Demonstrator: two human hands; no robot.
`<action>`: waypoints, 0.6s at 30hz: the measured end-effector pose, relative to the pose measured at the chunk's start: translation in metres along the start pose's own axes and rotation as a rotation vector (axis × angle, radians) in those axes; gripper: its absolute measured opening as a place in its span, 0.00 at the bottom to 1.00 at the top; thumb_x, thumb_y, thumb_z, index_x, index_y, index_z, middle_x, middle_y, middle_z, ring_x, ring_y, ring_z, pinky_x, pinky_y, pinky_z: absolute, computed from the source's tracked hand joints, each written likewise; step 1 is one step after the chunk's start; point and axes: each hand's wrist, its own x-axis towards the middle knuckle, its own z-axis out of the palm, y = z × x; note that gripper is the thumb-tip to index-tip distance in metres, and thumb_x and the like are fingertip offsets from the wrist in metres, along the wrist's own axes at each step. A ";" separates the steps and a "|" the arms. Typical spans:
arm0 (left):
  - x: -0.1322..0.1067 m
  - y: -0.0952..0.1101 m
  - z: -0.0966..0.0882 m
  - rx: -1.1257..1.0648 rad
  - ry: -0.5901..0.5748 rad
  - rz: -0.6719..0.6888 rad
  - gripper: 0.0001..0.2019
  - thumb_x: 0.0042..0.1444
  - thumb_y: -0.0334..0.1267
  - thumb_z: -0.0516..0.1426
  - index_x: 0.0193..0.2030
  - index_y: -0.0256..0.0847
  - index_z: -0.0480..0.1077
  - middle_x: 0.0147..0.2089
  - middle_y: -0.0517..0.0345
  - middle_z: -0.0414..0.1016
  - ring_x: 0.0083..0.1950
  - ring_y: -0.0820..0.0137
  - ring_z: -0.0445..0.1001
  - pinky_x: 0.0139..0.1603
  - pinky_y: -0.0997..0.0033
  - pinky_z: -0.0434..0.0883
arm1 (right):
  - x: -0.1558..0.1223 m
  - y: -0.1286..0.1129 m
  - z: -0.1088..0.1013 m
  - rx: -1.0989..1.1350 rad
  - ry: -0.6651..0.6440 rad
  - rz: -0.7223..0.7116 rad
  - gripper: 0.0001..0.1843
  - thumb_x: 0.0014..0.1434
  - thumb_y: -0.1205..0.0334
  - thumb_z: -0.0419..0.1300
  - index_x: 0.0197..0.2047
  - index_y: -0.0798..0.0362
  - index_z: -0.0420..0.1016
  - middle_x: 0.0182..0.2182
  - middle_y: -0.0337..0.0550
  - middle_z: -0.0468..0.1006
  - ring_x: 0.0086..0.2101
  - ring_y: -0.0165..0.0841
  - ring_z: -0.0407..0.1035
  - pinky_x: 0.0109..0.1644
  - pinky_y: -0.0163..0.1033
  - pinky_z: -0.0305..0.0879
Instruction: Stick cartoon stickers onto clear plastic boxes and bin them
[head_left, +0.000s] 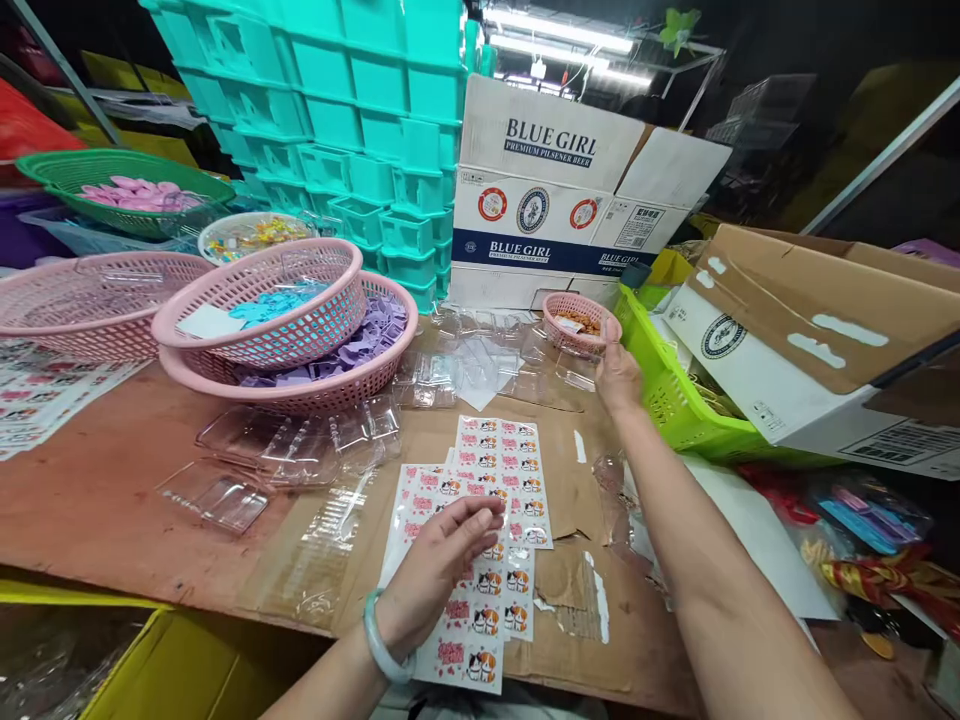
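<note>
My left hand [448, 552], with a pale bangle [386, 640] at the wrist, hovers over or rests on overlapping sticker sheets [501, 455] printed with cats and pink lettering. Its fingers are loosely bent, and nothing shows in them. My right arm stretches forward; that hand [619, 375] is closed at the right rim of a small pink basket [568, 335] holding small brown pieces. Its fingertips are partly hidden, so anything else in them cannot be made out. Clear plastic cases [427, 380] lie about, left of the right hand and beyond the sheets.
Stacked pink baskets [289, 395] with blue and purple pieces stand left, more clear cases [217, 495] before them. Turquoise crates [337, 120] and a beer carton [525, 190] rise behind. A lime-green basket [675, 390] and an open carton [817, 340] border the right.
</note>
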 end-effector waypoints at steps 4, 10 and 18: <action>0.005 0.013 0.007 -0.246 -0.026 -0.043 0.23 0.58 0.50 0.58 0.57 0.44 0.66 0.59 0.46 0.68 0.59 0.60 0.68 0.58 0.60 0.66 | -0.066 -0.043 -0.044 0.116 0.249 -0.372 0.38 0.62 0.72 0.52 0.70 0.50 0.42 0.41 0.49 0.79 0.40 0.38 0.73 0.45 0.44 0.72; -0.011 0.008 -0.004 -0.343 -0.034 -0.123 0.25 0.59 0.50 0.57 0.60 0.45 0.61 0.45 0.50 0.73 0.46 0.63 0.76 0.48 0.59 0.73 | -0.177 -0.097 -0.083 0.498 0.135 -0.769 0.24 0.62 0.73 0.53 0.60 0.50 0.63 0.43 0.50 0.80 0.51 0.39 0.71 0.49 0.48 0.74; -0.044 -0.010 -0.042 -0.209 0.077 -0.030 0.26 0.53 0.37 0.63 0.59 0.44 0.65 0.48 0.50 0.76 0.44 0.68 0.77 0.54 0.61 0.69 | -0.213 -0.112 -0.087 0.800 -0.256 -0.492 0.29 0.60 0.65 0.60 0.63 0.42 0.61 0.52 0.44 0.75 0.54 0.39 0.69 0.57 0.52 0.69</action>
